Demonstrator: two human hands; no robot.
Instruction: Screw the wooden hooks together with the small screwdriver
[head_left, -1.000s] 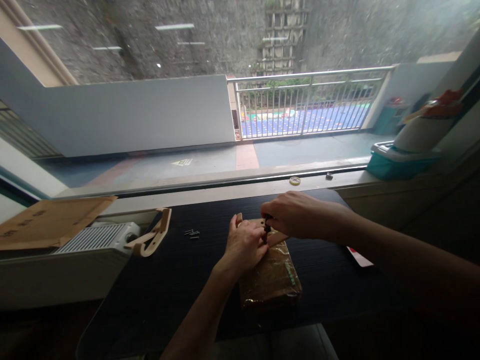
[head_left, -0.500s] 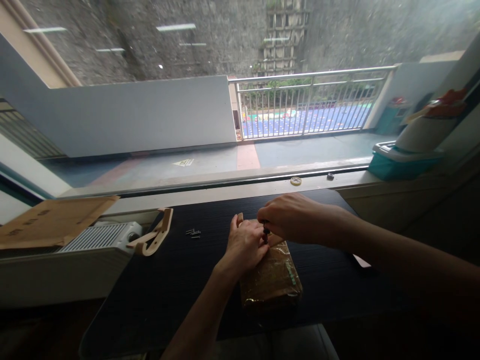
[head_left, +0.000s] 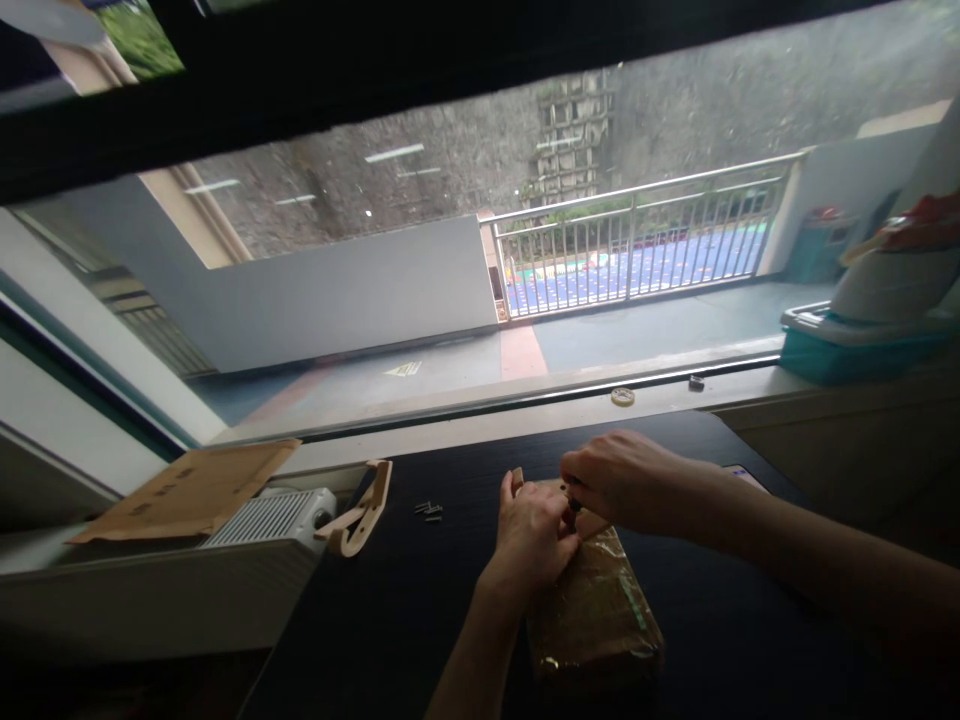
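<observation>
My left hand [head_left: 534, 528] lies on the near end of a wooden piece [head_left: 517, 478], fingers curled down over it, pinning it against the top of the wrapped packet [head_left: 592, 615]. Only the piece's far tip shows, poking out just beyond my knuckles

Right hand [head_left: 628, 480] comes in from the right, fingers bunched tight around a small dark tool [head_left: 574, 505]; its tip sits between my two hands, touching or all but touching the wood. Whether it is a driver or a bit, too dim to tell

The packet runs lengthwise from under my fingers back toward me, its long axis slightly slanted to my right. The wood lies across its far end

Key relation: the dark tool stands directly under my right fingertips and just right of my left thumb, both hands equally close to it

Screws [head_left: 429, 511] lie well left of my left fingers on the dark table [head_left: 360, 620]. A curved wooden part [head_left: 363, 517] sits further left, beside a finned metal block [head_left: 262, 515] and a cardboard sheet [head_left: 187, 490]
</observation>
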